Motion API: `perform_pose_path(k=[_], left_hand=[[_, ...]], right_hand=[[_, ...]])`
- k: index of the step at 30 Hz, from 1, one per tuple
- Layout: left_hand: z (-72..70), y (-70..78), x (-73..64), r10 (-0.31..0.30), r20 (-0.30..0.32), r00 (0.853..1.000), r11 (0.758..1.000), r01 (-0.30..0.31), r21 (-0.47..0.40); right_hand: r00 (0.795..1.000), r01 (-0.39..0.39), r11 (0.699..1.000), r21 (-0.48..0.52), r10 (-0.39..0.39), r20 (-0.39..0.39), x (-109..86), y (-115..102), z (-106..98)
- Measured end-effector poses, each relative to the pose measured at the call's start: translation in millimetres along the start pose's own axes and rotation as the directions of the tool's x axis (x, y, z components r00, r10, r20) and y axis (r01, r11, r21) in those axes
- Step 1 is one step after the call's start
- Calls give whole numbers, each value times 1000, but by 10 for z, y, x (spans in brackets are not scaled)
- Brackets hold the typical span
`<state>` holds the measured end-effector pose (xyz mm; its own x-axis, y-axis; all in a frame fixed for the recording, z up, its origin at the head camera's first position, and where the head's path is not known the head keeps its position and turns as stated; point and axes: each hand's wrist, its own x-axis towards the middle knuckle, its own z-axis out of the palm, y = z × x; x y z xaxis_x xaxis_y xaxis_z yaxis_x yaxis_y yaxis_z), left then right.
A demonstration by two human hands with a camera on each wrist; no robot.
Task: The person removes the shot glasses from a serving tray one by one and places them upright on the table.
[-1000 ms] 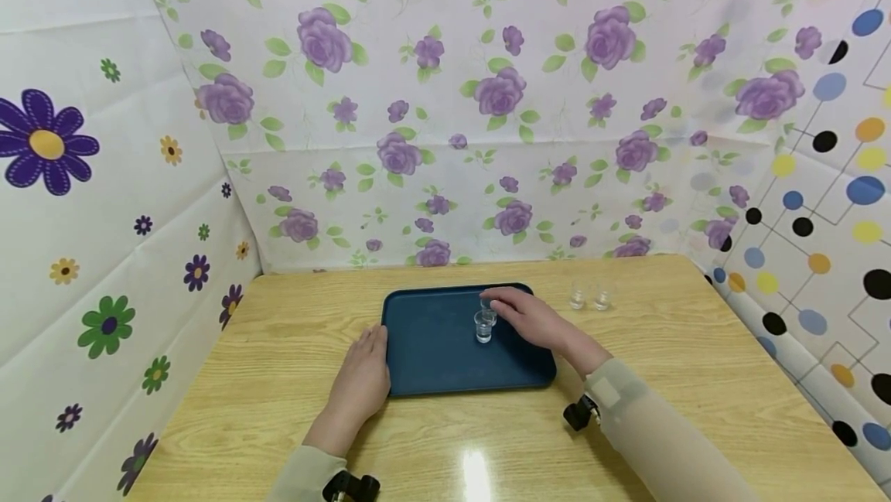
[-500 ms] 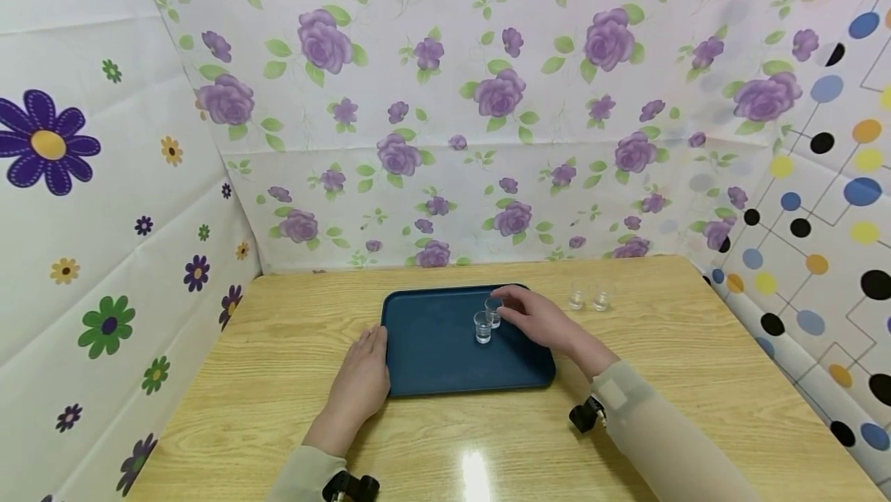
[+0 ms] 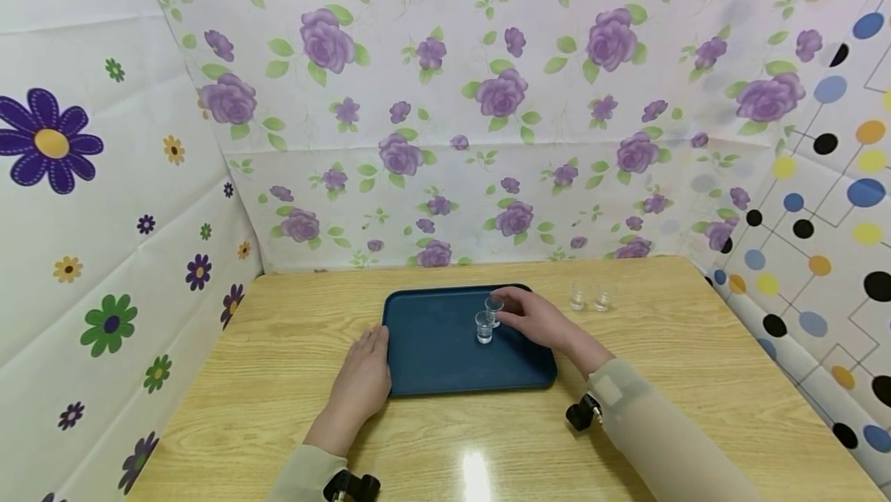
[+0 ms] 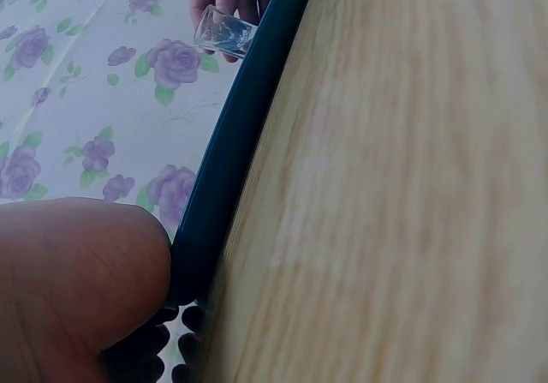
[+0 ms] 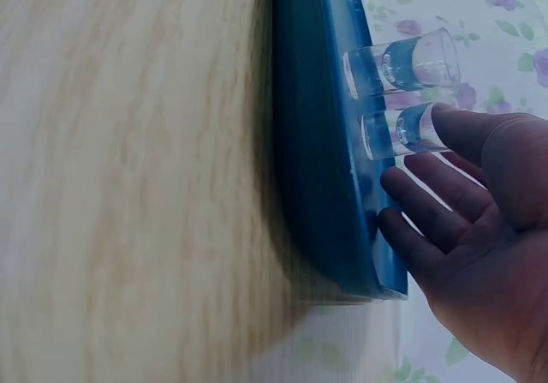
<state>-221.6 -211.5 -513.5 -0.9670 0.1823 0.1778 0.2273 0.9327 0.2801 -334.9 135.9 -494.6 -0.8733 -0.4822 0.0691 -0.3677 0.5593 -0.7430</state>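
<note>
A dark blue tray [image 3: 438,367] lies on the wooden table. Two small clear shot glasses stand upright on it, right of its middle: a front glass [image 3: 483,329] and a rear glass [image 3: 493,307] close behind it. My right hand [image 3: 534,319] reaches over the tray's right side and pinches the rear glass between thumb and index finger. In the right wrist view the thumb [image 5: 462,130] lies at that glass near its rim, and the other fingers are spread loosely. My left hand [image 3: 362,374] rests along the tray's left edge, fingers straight and together.
Two more clear glasses, a left one [image 3: 578,299] and a right one [image 3: 602,300], stand on the table beyond the tray's right back corner. A flowered cloth [image 3: 390,200] hangs behind the table [image 3: 292,309], with patterned cloths at both sides.
My right hand has moved slightly right with the rear glass, which now shows more fully behind the front glass. The left hand, the tray and the front glass have stayed put.
</note>
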Motion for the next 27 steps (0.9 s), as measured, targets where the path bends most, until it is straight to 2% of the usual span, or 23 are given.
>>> perform_pose_path(k=[9, 15, 27], left_hand=[[25, 2, 11, -17, 19, 1000, 1000, 17, -11], [29, 5, 17, -25, 27, 999, 1000, 26, -18], [24, -7, 8, -25, 24, 999, 1000, 26, -13]], right_hand=[[996, -26, 1000, -6, 25, -81, -19, -2, 38], [984, -54, 999, -4, 52, -170, -81, -18, 24], [959, -97, 995, 0, 94, -266, -387, -35, -147]])
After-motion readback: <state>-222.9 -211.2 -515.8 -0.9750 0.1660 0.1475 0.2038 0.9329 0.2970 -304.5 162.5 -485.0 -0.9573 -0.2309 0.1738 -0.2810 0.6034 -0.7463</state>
